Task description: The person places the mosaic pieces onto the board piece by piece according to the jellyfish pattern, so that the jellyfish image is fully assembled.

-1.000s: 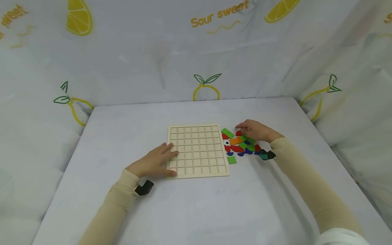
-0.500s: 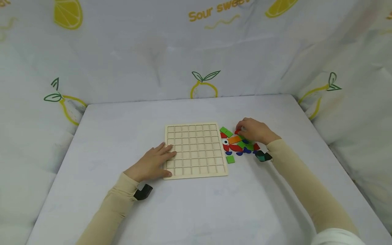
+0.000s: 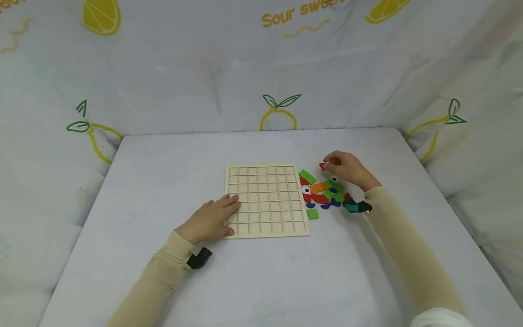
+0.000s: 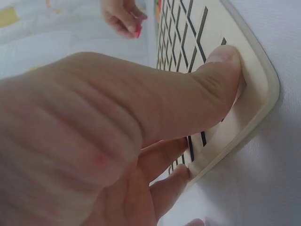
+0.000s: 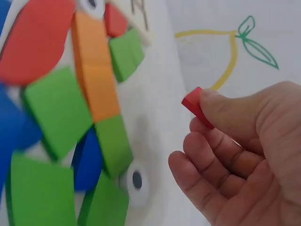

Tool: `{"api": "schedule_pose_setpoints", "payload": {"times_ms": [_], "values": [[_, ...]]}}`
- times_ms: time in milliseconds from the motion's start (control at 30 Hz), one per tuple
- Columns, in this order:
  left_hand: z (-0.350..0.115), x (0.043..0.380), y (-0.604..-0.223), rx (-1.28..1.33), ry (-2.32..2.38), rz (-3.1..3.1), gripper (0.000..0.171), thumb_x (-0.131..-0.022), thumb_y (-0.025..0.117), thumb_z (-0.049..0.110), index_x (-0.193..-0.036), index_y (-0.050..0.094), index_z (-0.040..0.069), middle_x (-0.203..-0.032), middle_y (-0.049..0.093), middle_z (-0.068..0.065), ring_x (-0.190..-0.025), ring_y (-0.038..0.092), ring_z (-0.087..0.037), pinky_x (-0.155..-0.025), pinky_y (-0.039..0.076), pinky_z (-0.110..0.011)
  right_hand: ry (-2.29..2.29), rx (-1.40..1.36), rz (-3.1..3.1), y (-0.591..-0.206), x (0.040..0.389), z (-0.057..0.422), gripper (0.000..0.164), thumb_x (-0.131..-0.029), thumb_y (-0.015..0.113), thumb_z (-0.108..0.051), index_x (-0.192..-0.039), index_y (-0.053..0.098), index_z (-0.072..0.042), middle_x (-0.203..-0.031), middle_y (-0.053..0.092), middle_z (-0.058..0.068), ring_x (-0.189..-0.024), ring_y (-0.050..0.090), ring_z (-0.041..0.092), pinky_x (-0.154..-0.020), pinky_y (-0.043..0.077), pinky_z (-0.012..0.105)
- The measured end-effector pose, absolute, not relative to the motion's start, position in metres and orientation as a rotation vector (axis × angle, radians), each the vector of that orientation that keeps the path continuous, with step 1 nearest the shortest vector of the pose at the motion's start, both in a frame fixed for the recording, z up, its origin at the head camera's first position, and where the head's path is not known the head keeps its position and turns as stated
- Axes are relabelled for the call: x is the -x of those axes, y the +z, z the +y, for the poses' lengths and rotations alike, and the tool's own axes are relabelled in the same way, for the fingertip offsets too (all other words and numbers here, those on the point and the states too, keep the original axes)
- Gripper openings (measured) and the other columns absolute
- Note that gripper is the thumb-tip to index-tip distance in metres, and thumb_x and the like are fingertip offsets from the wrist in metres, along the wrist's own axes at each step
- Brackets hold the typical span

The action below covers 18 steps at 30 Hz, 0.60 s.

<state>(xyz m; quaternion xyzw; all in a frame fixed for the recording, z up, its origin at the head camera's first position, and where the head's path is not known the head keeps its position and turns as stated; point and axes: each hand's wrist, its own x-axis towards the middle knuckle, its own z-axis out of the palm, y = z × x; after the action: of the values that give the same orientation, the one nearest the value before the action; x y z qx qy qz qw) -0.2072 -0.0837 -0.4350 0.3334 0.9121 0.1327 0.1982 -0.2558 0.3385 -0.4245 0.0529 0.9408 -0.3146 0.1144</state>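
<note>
My right hand pinches a small red block between thumb and fingers, raised beside the pile of coloured pieces. My left hand rests on the left edge of a pale wooden grid board, its thumb lying over the near corner in the left wrist view. To the board's right lie several flat pieces: green squares, orange squares, red leaf shapes, blue half-rounds and white eye discs. The board's cells under my left fingers are hidden.
One green square lies apart, nearer me, close to the board's right edge. A white cloth covers the table. Behind it hangs a white curtain with lemon drawings.
My right hand has taken hold of the red block and lifted it up and away from the pile, uncovering an eye disc. The left hand stays on the board.
</note>
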Motion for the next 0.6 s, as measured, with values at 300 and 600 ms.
{"api": "schedule_pose_setpoints", "payload": {"times_ms": [300,600], "values": [[-0.083,0.207,-0.434,-0.924,0.370,2.555,0.079,-0.088,0.078,0.027,-0.156,0.041,0.010,-0.168,0.029,-0.008,-0.157,0.024,-0.029,-0.122,0.031,-0.061,-1.147,-0.177,2.779,-0.413,0.256,0.311,0.037,-0.106,0.054,-0.030,-0.130,0.060,-0.003,-0.126,0.066,0.022,-0.110,0.059,0.035,-0.099,0.052,0.047],[-0.081,0.208,-0.434,-0.905,0.349,2.552,0.079,-0.088,0.078,0.027,-0.156,0.040,0.011,-0.168,0.028,-0.007,-0.157,0.024,-0.029,-0.123,0.030,-0.060,-1.207,-0.186,2.737,-0.411,0.267,0.288,0.035,-0.105,0.056,-0.030,-0.128,0.063,-0.005,-0.131,0.064,0.018,-0.121,0.054,0.034,-0.111,0.046,0.052]]}}
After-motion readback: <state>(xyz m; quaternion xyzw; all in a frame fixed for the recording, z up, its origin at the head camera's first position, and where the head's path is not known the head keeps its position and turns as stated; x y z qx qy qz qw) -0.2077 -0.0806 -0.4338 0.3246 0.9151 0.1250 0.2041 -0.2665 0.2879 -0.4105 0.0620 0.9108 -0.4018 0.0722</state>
